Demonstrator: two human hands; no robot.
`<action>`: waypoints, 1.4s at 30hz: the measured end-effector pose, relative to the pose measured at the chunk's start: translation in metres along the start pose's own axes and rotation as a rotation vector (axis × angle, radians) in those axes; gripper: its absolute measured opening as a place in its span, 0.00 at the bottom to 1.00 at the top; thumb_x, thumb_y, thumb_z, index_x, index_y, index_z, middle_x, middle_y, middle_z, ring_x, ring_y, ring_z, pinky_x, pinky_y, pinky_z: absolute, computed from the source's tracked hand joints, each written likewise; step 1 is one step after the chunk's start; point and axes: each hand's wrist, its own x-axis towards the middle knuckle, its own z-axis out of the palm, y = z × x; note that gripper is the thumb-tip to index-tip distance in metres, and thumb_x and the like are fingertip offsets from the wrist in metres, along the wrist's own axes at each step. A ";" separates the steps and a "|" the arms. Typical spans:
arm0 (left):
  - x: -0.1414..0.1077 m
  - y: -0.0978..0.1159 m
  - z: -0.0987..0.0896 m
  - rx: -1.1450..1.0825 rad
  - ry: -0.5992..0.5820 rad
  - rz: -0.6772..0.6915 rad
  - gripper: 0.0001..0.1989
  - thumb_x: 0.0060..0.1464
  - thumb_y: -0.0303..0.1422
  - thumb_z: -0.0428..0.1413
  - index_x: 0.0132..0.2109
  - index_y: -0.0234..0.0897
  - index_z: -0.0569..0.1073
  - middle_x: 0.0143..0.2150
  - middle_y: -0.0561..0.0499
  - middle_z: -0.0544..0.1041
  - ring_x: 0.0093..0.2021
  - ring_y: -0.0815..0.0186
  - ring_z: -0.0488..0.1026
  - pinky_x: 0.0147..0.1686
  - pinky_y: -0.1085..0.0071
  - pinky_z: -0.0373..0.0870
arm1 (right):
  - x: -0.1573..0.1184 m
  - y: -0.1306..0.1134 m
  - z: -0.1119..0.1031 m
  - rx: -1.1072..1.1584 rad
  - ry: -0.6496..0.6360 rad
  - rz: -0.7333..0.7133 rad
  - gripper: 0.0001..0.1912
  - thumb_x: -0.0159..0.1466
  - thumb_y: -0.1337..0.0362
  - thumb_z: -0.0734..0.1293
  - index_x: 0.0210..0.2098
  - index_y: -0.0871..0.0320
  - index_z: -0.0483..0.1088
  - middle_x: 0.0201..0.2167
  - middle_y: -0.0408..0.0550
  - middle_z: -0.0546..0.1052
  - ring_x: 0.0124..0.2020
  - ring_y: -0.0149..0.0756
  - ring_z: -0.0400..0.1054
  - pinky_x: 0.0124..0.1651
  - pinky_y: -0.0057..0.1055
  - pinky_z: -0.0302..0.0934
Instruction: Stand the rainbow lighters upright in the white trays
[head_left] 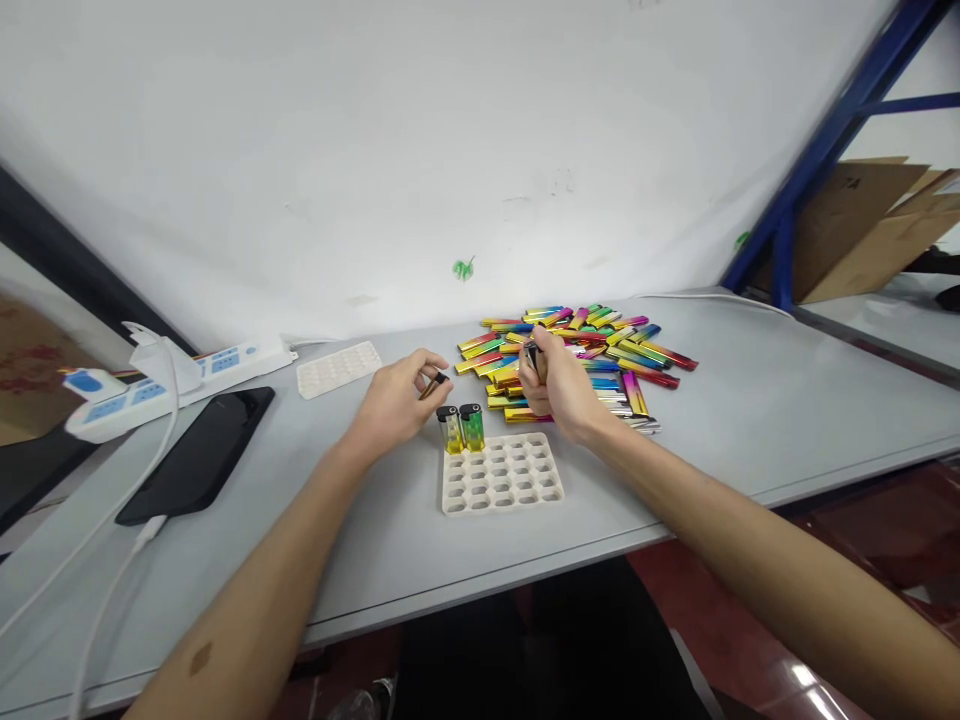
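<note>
A small black-topped lighter is pinched between the fingers of my left hand, left of the tray. My right hand is closed round another black-topped lighter, most of it hidden by the fingers, in front of a pile of shiny multicoloured metallic sleeves. Between and below my hands lies a cream tray with rows of holes. Two see-through lighters stand upright in its back left corner, a yellowish one and a green one.
A second cream tray lies near the wall at the left. Farther left are a black phone with a white cable and a white power strip. A blue frame and cardboard boxes stand at the right.
</note>
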 end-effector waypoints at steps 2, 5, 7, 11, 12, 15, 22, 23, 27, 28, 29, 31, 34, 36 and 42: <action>0.000 0.001 -0.001 0.010 0.039 0.003 0.09 0.58 0.38 0.57 0.44 0.42 0.75 0.33 0.53 0.77 0.34 0.64 0.73 0.40 0.68 0.69 | 0.000 0.001 -0.001 -0.024 -0.020 -0.021 0.27 0.69 0.48 0.54 0.17 0.53 0.52 0.14 0.36 0.46 0.16 0.26 0.35 0.19 0.28 0.32; 0.000 0.003 -0.003 -0.017 0.100 -0.033 0.10 0.57 0.39 0.58 0.44 0.42 0.77 0.35 0.53 0.79 0.31 0.66 0.72 0.37 0.69 0.68 | -0.001 0.003 -0.001 -0.070 -0.026 -0.043 0.27 0.70 0.49 0.53 0.17 0.53 0.51 0.14 0.36 0.47 0.16 0.27 0.36 0.18 0.29 0.33; 0.000 0.004 -0.005 -0.055 0.133 -0.062 0.12 0.57 0.41 0.59 0.45 0.43 0.78 0.35 0.53 0.80 0.29 0.67 0.70 0.35 0.69 0.67 | -0.001 0.004 -0.001 -0.096 -0.036 -0.047 0.28 0.70 0.45 0.52 0.19 0.53 0.54 0.14 0.36 0.47 0.16 0.27 0.36 0.19 0.28 0.34; 0.001 0.003 -0.007 -0.160 0.158 -0.106 0.16 0.55 0.45 0.63 0.47 0.45 0.79 0.40 0.53 0.83 0.32 0.66 0.72 0.36 0.68 0.66 | -0.003 0.002 0.001 -0.107 -0.128 -0.104 0.27 0.72 0.44 0.51 0.28 0.56 0.66 0.18 0.38 0.57 0.17 0.28 0.47 0.21 0.28 0.45; 0.001 0.002 -0.007 -0.186 0.158 -0.110 0.16 0.54 0.45 0.63 0.47 0.45 0.79 0.41 0.52 0.83 0.34 0.65 0.73 0.36 0.67 0.65 | -0.004 0.001 0.002 -0.128 -0.155 -0.124 0.25 0.72 0.45 0.53 0.31 0.56 0.67 0.21 0.39 0.61 0.19 0.28 0.53 0.24 0.28 0.50; 0.002 0.001 -0.006 -0.244 0.152 -0.104 0.14 0.53 0.45 0.65 0.43 0.44 0.81 0.41 0.51 0.83 0.39 0.62 0.76 0.38 0.67 0.65 | -0.008 -0.005 0.002 -0.255 -0.241 -0.204 0.20 0.69 0.47 0.62 0.31 0.57 0.69 0.29 0.42 0.68 0.28 0.30 0.61 0.33 0.29 0.56; 0.002 -0.001 -0.007 -0.227 0.078 -0.055 0.15 0.52 0.45 0.65 0.43 0.42 0.79 0.39 0.51 0.81 0.39 0.63 0.75 0.38 0.68 0.67 | -0.012 -0.007 -0.001 -0.365 -0.328 -0.225 0.17 0.66 0.49 0.68 0.32 0.58 0.72 0.27 0.41 0.66 0.27 0.29 0.57 0.31 0.30 0.51; 0.002 -0.001 -0.007 -0.209 0.063 -0.055 0.16 0.52 0.45 0.64 0.44 0.42 0.79 0.39 0.51 0.81 0.38 0.64 0.75 0.38 0.68 0.67 | -0.011 -0.007 -0.001 -0.399 -0.324 -0.224 0.17 0.66 0.49 0.68 0.31 0.58 0.71 0.26 0.40 0.65 0.27 0.29 0.57 0.30 0.30 0.51; 0.002 -0.001 -0.006 -0.134 -0.089 -0.055 0.12 0.53 0.42 0.61 0.41 0.40 0.76 0.36 0.53 0.80 0.33 0.65 0.73 0.35 0.69 0.67 | -0.012 -0.006 0.001 -0.608 -0.309 -0.273 0.15 0.66 0.53 0.66 0.31 0.58 0.71 0.26 0.41 0.69 0.27 0.30 0.60 0.32 0.31 0.53; 0.002 0.000 -0.006 -0.121 -0.145 -0.044 0.10 0.53 0.40 0.60 0.39 0.40 0.76 0.35 0.53 0.80 0.33 0.65 0.73 0.35 0.69 0.66 | -0.013 -0.007 0.002 -0.659 -0.299 -0.299 0.13 0.66 0.55 0.66 0.31 0.58 0.71 0.26 0.41 0.70 0.28 0.30 0.61 0.32 0.31 0.54; 0.001 0.000 -0.005 -0.109 -0.197 -0.028 0.07 0.52 0.37 0.59 0.37 0.39 0.75 0.35 0.53 0.80 0.33 0.64 0.73 0.34 0.70 0.66 | -0.014 -0.008 0.003 -0.701 -0.288 -0.323 0.12 0.65 0.57 0.66 0.31 0.58 0.71 0.27 0.42 0.72 0.29 0.30 0.62 0.33 0.31 0.54; 0.001 0.000 -0.003 -0.075 -0.263 -0.007 0.04 0.49 0.33 0.57 0.34 0.39 0.74 0.34 0.53 0.80 0.33 0.63 0.73 0.32 0.70 0.66 | -0.016 -0.009 0.004 -0.756 -0.270 -0.361 0.08 0.64 0.61 0.66 0.30 0.58 0.70 0.28 0.42 0.73 0.30 0.31 0.64 0.34 0.31 0.55; 0.001 -0.002 -0.001 -0.009 -0.262 -0.016 0.04 0.47 0.31 0.54 0.33 0.39 0.72 0.32 0.51 0.79 0.30 0.62 0.72 0.30 0.70 0.63 | -0.017 -0.010 0.002 -0.792 -0.270 -0.399 0.04 0.59 0.65 0.67 0.31 0.58 0.67 0.27 0.41 0.72 0.28 0.30 0.63 0.33 0.30 0.54; 0.001 -0.003 -0.001 0.014 -0.256 -0.023 0.04 0.47 0.31 0.53 0.33 0.38 0.71 0.30 0.51 0.78 0.29 0.63 0.71 0.28 0.70 0.62 | -0.018 -0.010 0.001 -0.792 -0.281 -0.423 0.05 0.57 0.65 0.68 0.30 0.57 0.66 0.26 0.39 0.70 0.27 0.30 0.61 0.31 0.29 0.52; 0.000 -0.003 0.000 -0.020 -0.254 0.048 0.05 0.47 0.32 0.52 0.33 0.39 0.71 0.28 0.53 0.75 0.29 0.64 0.69 0.29 0.70 0.61 | -0.018 -0.011 -0.004 -0.822 -0.351 -0.432 0.08 0.54 0.67 0.68 0.29 0.56 0.63 0.26 0.38 0.68 0.28 0.30 0.58 0.31 0.29 0.49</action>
